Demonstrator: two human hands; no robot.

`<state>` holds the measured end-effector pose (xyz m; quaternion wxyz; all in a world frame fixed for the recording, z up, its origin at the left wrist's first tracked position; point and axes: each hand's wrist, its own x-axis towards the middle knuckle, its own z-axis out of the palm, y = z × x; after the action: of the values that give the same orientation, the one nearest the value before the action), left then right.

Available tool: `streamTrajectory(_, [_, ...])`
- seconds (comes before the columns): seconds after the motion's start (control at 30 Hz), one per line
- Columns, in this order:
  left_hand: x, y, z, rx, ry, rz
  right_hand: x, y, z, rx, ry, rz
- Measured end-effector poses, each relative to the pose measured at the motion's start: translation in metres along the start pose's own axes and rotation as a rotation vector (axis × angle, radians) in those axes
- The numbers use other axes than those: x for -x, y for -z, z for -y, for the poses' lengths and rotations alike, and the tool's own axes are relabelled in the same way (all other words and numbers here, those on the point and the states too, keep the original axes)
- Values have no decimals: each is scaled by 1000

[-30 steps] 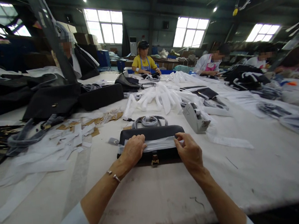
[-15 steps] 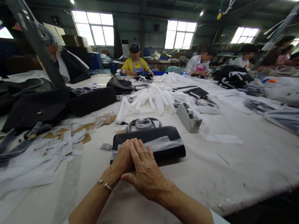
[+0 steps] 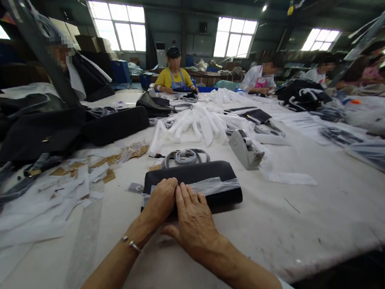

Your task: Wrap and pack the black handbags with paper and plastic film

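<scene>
A black handbag (image 3: pixel 188 173) lies on its side in front of me, with a translucent plastic strip (image 3: pixel 213 185) running along it. My left hand (image 3: pixel 161 197) is curled over the bag's left front part, on the strip; its fingertips are partly hidden. Beside it, my right hand (image 3: pixel 196 221) rests flat on the bag's front, fingers stretched out and thumb apart. Behind the bag lie its plastic-wrapped, coiled handles (image 3: pixel 184 157). A grey tape dispenser (image 3: pixel 246 150) stands just beyond the bag's right end.
White padding strips (image 3: pixel 191 126) are heaped beyond the bag. Paper and cardboard scraps (image 3: pixel 80 178) litter the left, near more black bags (image 3: pixel 42 136). A co-worker in yellow (image 3: pixel 175 78) sits across the white table (image 3: pixel 272 227). Plastic-wrapped goods (image 3: pixel 377 154) lie at right.
My right hand has slid slightly right along the bag, opening a small gap at the left hand's fingertips. My left hand stays on the strip. The view has shifted a little.
</scene>
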<state>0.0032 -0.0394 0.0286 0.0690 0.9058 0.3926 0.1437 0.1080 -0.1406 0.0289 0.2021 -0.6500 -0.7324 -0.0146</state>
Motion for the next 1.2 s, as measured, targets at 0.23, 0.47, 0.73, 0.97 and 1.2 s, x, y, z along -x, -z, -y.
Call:
streamTrajectory(0.23, [0,0,4,93,-42,-3,-10,24,3,15,18,14])
streamTrajectory(0.47, [3,2,3,150,-32,-27,-32,61,-22,-19,-40,-170])
streamTrajectory(0.73, [3,-3,7,213,-40,-89,-35,72,-95,37,-233,-43])
streamTrajectory(0.97, [2,-8,12,251,-65,-134,-31,67,-84,-104,-239,-123])
streamTrajectory(1.2, [1,-7,12,249,-53,-116,-22,54,-88,-69,-264,-183])
